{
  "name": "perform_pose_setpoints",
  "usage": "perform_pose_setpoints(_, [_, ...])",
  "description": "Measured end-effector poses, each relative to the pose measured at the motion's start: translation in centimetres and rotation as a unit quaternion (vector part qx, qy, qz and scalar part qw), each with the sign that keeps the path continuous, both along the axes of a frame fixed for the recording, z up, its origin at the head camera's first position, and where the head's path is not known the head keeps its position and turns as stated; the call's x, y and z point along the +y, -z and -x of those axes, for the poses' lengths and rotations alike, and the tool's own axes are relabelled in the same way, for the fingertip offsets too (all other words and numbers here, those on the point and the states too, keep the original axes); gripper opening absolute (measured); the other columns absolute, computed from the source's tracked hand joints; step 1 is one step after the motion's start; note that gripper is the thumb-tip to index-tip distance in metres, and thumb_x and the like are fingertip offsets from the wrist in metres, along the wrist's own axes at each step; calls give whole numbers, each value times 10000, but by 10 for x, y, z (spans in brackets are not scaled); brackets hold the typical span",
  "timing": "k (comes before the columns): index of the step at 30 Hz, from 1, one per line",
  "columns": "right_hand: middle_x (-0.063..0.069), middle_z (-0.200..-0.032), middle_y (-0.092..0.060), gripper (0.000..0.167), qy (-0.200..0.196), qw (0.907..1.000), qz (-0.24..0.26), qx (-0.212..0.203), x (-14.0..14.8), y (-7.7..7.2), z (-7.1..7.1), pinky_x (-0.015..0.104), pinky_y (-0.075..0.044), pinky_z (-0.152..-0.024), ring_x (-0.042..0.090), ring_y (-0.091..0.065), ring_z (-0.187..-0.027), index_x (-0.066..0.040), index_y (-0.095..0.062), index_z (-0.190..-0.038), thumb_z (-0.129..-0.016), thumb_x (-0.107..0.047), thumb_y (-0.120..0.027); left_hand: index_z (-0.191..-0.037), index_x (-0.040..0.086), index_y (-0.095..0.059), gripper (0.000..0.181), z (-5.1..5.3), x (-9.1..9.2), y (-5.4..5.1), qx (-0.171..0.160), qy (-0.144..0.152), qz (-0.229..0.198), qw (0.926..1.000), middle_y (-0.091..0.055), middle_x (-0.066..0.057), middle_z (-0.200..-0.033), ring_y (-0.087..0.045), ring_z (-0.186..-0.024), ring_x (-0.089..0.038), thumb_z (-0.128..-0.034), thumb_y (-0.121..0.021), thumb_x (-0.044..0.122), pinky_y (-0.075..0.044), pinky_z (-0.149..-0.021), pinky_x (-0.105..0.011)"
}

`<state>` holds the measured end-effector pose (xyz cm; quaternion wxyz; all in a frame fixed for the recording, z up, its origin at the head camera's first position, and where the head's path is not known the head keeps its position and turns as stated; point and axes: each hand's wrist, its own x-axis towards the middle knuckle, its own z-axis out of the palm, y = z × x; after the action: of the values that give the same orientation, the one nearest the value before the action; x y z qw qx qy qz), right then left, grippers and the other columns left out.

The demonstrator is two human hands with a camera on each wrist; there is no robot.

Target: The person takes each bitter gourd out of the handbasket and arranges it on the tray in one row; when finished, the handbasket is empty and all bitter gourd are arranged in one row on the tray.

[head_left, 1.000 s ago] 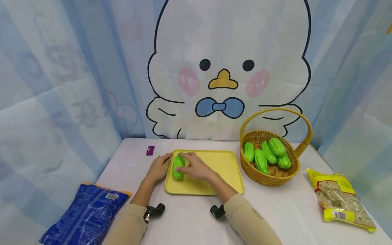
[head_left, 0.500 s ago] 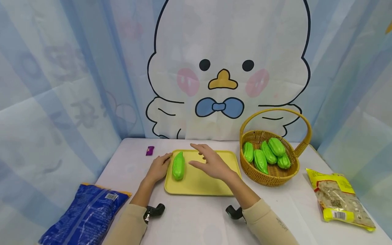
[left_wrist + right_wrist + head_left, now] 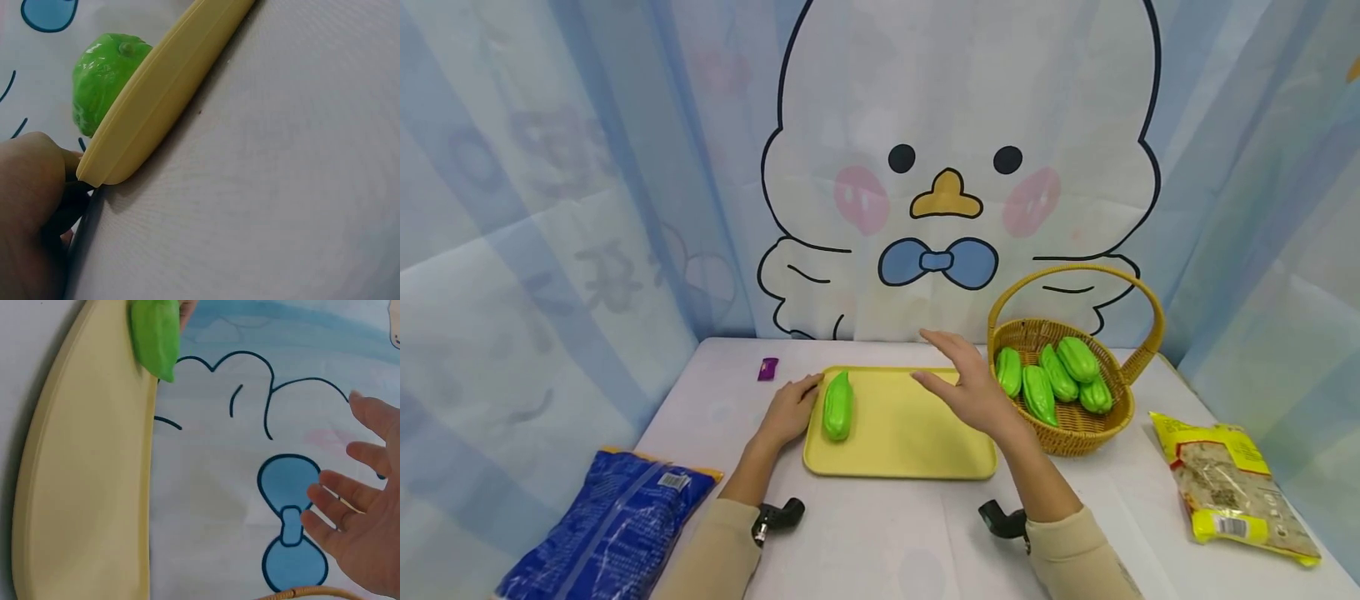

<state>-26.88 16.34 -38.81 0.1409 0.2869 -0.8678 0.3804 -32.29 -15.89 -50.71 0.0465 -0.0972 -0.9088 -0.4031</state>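
Note:
In the head view, a glossy green toy vegetable (image 3: pixel 837 407), ridged and pepper-like, lies lengthwise near the left end of the yellow tray (image 3: pixel 917 433). My left hand (image 3: pixel 787 412) rests against the tray's left edge beside it, fingers toward the far left corner. The left wrist view shows that hand at the tray's end, its fingertips mostly hidden. Above the tray's right end, my right hand (image 3: pixel 973 387) holds nothing, with thumb and fingers spread apart. It is just left of the wicker basket (image 3: pixel 1060 442), which holds several similar green vegetables (image 3: pixel 1060 375).
A blue bag (image 3: pixel 613 525) lies at the front left, and a yellow-and-clear bag (image 3: pixel 1236 483) at the right. A small purple packet (image 3: pixel 767 369) sits behind my left hand. The basket's tall handle (image 3: pixel 1075 268) arches up near a printed curtain (image 3: pixel 955 125).
My right hand has let go of the green vegetable on the tray and moved right, toward the basket. The left hand stays at the tray's edge.

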Motion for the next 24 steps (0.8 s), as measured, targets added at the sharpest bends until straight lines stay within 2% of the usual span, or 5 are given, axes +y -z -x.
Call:
perform_pose_setpoints(5, [123,-1589,-497,635,261,9995,85,140,15,-5,-1,594,-391,-1217,344,-436,-1486,-134,-493,-1556,-987,-281,-734,-1500,-3,-526,429,2,-1,2,35,1,29,10000,-521,-215,-1544,-448,-1487,-369,-1109,-450,157,-185,-1325,-525])
perform_pose_setpoints(12, [119,-1605,-469,632,772,9970,-34,47,38,-4,2,640,-358,-1219,359,-390,-1512,-177,-481,-1569,-1003,-342,-709,-1502,0,-525,430,2,-1,3,16,22,8,10000,-520,-211,-1547,-446,-1489,-368,-1110,-449,160,-182,-1326,-526])
perform_pose_setpoints(20, [165,-1579,-475,633,939,9949,-345,104,64,-8,4,673,-388,-1180,401,-415,-1472,-168,-467,-1577,-1013,-341,-695,-1505,1,-522,430,0,-1,3,-12,12,29,10000,-524,-206,-1546,-445,-1489,-368,-1108,-452,152,-178,-1327,-520])
perform_pose_setpoints(24, [182,-1553,-502,611,1061,9937,-313,162,78,-12,4,665,-410,-1166,407,-446,-1448,-109,-485,-1556,-1017,-309,-692,-1501,0,-527,429,0,0,1,28,10,30,10000,-538,-203,-1535,-448,-1486,-371,-1105,-456,147,-173,-1328,-523])
